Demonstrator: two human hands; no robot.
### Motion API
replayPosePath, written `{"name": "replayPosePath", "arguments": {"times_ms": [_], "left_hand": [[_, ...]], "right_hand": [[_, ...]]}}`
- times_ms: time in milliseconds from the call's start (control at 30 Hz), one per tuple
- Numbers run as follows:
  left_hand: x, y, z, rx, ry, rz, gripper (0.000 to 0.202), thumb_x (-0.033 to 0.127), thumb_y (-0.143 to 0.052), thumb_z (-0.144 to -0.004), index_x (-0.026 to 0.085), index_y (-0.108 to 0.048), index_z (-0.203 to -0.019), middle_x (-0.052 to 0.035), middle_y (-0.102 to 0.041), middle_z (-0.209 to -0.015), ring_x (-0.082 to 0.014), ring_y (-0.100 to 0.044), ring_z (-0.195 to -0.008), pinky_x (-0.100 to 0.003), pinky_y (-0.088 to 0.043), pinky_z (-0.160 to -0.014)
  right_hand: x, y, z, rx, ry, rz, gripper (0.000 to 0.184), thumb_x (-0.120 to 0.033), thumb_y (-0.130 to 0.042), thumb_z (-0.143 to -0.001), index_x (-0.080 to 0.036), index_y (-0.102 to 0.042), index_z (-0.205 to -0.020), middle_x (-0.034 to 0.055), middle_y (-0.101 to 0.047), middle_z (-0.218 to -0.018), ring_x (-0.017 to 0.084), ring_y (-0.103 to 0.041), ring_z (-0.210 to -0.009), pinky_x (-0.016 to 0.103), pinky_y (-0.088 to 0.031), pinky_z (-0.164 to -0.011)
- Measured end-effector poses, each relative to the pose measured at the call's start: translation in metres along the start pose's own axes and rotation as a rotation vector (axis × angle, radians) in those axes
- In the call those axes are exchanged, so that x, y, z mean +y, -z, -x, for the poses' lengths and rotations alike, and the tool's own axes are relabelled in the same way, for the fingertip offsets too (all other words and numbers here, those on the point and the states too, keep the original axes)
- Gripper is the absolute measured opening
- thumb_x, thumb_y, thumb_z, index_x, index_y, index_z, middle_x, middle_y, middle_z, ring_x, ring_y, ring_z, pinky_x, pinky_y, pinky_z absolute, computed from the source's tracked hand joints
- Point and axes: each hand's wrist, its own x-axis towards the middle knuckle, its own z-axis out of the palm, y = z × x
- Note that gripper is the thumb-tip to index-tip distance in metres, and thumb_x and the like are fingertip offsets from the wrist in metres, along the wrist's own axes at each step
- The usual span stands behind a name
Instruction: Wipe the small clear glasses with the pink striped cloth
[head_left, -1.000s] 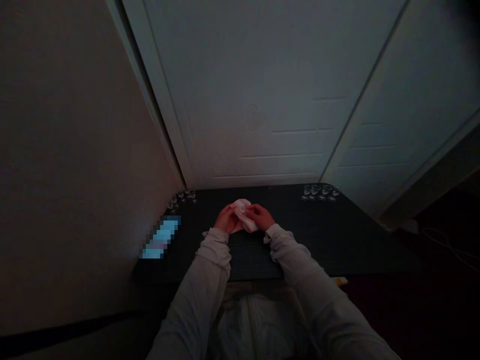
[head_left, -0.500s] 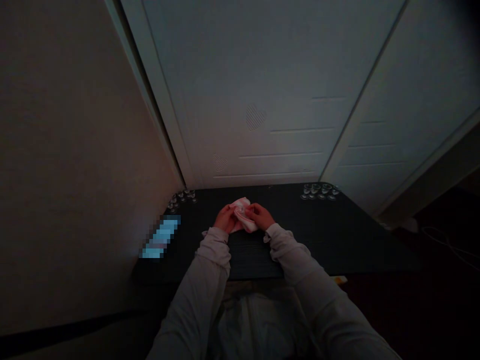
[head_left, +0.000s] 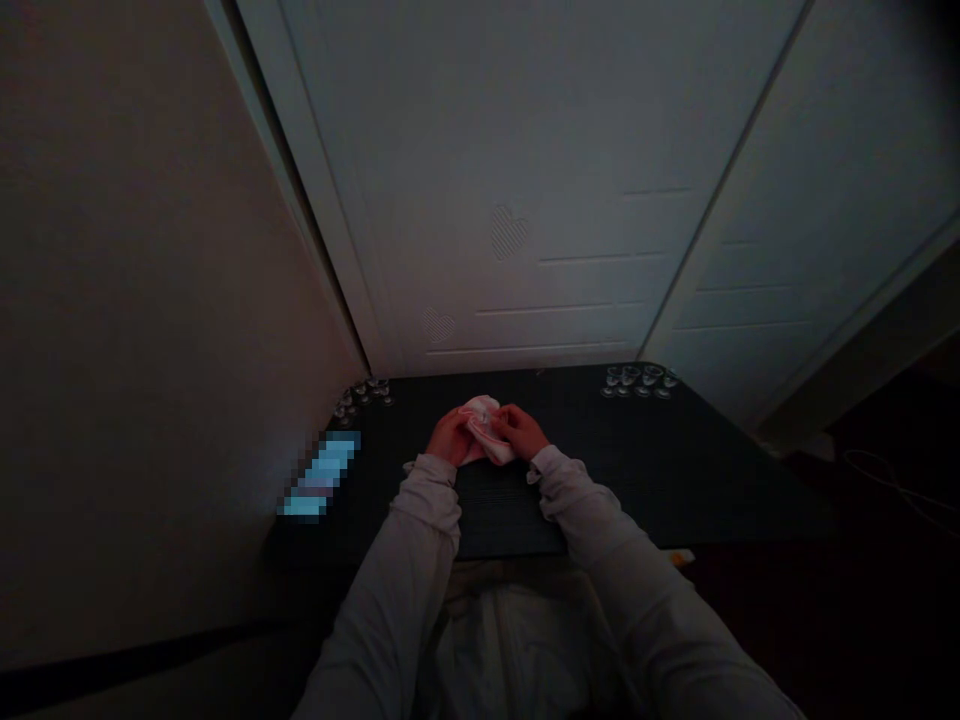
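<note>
Over the black table, a pink-and-white cloth is bunched between my two hands. My left hand is closed on its left side, and my right hand pinches it from the right. A small pale, glassy spot shows in the cloth's folds between the fingers; dim light keeps me from making out whether it is a small glass. Beyond my right hand, several small stemmed glasses stand in a group at the table's back right. More such glasses are gathered at the back left corner.
A lit, blurred-out screen lies at the left end of the black table. White panels with heart patterns rise behind the table, and a wall stands close on the left. A pale cable lies at the right.
The cloth's top edge has shifted slightly between my fingers and looks rounder. Both hands keep nearly the same place and hold.
</note>
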Motion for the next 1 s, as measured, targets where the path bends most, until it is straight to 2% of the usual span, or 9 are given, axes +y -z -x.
{"name": "replayPosePath", "arguments": {"times_ms": [333, 533, 633, 1000], "left_hand": [[0.001, -0.006, 0.0038, -0.003, 0.056, 0.003, 0.031, 0.012, -0.059, -0.061, 0.015, -0.053, -0.091, -0.004, -0.06, -0.079, -0.0138, -0.056, -0.071, -0.032, -0.041, -0.074], [-0.0002, -0.0089, 0.0064, -0.063, 0.096, -0.015, 0.034, 0.017, -0.063, -0.061, 0.012, -0.052, -0.092, -0.0085, -0.061, -0.085, -0.0178, -0.058, -0.077, -0.037, -0.042, -0.076], [-0.0018, -0.0089, 0.0061, -0.057, 0.081, -0.031, 0.033, 0.019, -0.064, -0.06, 0.011, -0.052, -0.089, -0.0093, -0.061, -0.082, -0.018, -0.058, -0.075, -0.037, -0.043, -0.074], [-0.005, -0.0102, 0.0033, 0.065, -0.022, -0.049, 0.031, 0.019, -0.066, -0.055, 0.015, -0.045, -0.078, 0.0008, -0.056, -0.067, -0.011, -0.055, -0.062, -0.028, -0.042, -0.063]], "right_hand": [[0.0035, 0.0025, -0.0004, 0.099, 0.019, 0.077, 0.025, -0.043, -0.05, -0.064, -0.019, -0.049, -0.074, -0.0037, -0.049, -0.062, 0.009, -0.043, -0.058, 0.023, -0.036, -0.056], [0.0001, 0.001, 0.0019, 0.021, 0.033, 0.073, 0.025, -0.042, -0.052, -0.063, -0.019, -0.05, -0.072, -0.0035, -0.051, -0.063, 0.01, -0.044, -0.059, 0.023, -0.036, -0.058], [-0.0018, 0.0003, 0.0034, -0.017, 0.031, 0.073, 0.025, -0.042, -0.051, -0.064, -0.019, -0.051, -0.074, -0.0035, -0.051, -0.064, 0.009, -0.044, -0.059, 0.023, -0.036, -0.059], [-0.0057, -0.0008, 0.0049, -0.069, 0.014, 0.106, 0.025, -0.042, -0.048, -0.067, -0.019, -0.053, -0.077, -0.0018, -0.054, -0.068, 0.01, -0.047, -0.06, 0.024, -0.037, -0.059]]}}
